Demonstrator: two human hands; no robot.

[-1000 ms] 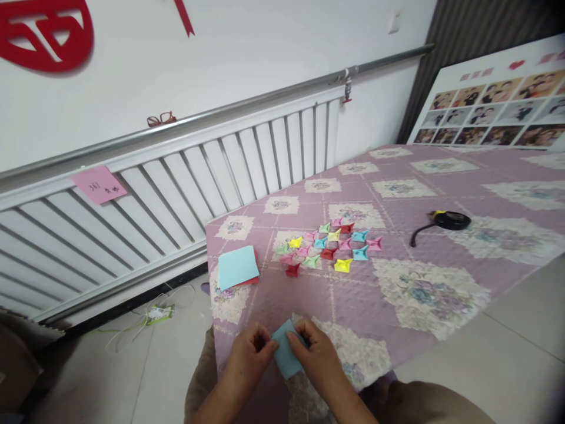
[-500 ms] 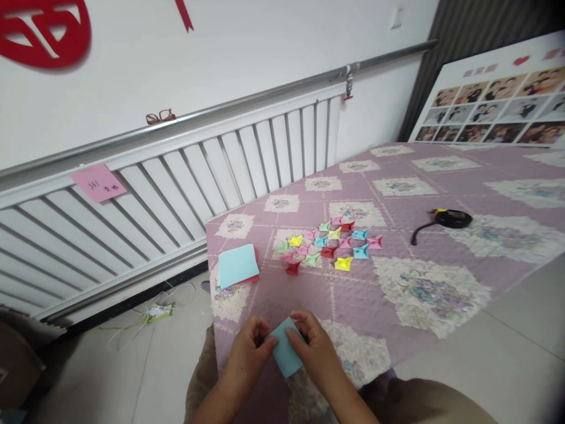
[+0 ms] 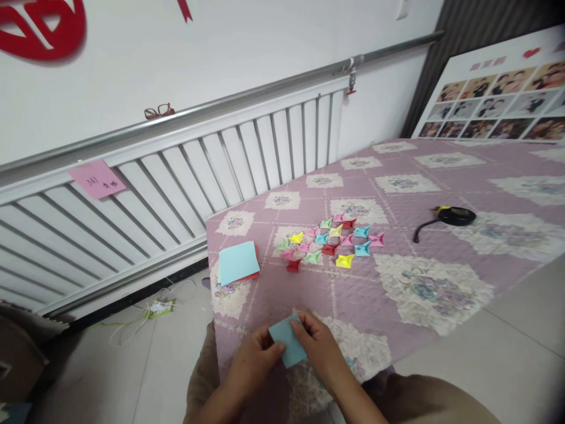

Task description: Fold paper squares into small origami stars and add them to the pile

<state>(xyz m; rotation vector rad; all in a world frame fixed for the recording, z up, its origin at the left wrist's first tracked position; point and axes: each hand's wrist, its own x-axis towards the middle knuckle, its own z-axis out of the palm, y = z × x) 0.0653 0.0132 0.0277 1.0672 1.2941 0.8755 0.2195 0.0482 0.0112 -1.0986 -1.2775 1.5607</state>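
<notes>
A small blue square of folded paper (image 3: 289, 340) is held between both hands above the near edge of the table. My left hand (image 3: 260, 356) pinches its lower left side, thumb on top. At its upper right, my right hand (image 3: 316, 341) grips the paper with the thumb across its face. Beyond the hands lie several small folded paper shapes in rows, among them a yellow one (image 3: 345, 261) and a dark red one (image 3: 293, 265). To their left rests a stack of square paper sheets (image 3: 239, 263), light blue on top with red showing beneath.
A purple flowered cloth covers the table (image 3: 273, 294). A black tape measure (image 3: 457, 216) with a strap lies on the right. Behind the table runs a white radiator (image 3: 247, 156) with a pink note (image 3: 97, 179); glasses (image 3: 159, 111) sit on the pipe above. A photo board (image 3: 494, 97) leans at far right.
The blue paper has turned in my hands, from standing on a corner to a more level position. My left hand has shifted slightly right and down. The camera view has moved a little.
</notes>
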